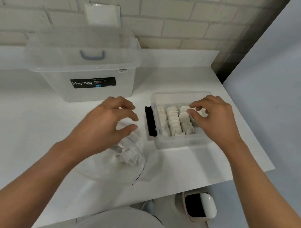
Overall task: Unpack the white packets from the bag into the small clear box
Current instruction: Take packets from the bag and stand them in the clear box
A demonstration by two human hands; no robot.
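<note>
White counter (31,124) fills most of the view, w/ a pale brick wall (178,18) behind it. At back L stands a big clear storage tub (63,84) w/ lid on, a black "Megabox" label (93,82) on the front and a grey-blue handle (92,55) seen through the lid. A white panel (102,14) is on the wall above it.

Clear bag (134,169) lies on the counter front-centre, mouth pointing away from the person. A few white packets are inside, bunched near the middle.

Small clear box (179,142) sits just R of the bag, near the counter's R edge, lid off. White packets (175,123) stand on edge inside in approx. three rows, filling the L and middle part. A black latch (150,121) hangs on the box's L side, btwn box and bag.

L hand (103,123) is over the bag's mouth, fingers curved and spread from the thumb. It's blurred, so can't tell if it grips the plastic.

R hand (214,117) reaches into the box from the R. Thumb and forefinger pinch the top of a packet at the back of the R row; other fingers are curled loosely above.

Below the counter edge, on the floor, is a small beige bin (187,214) w/ a white flap lid.
</note>
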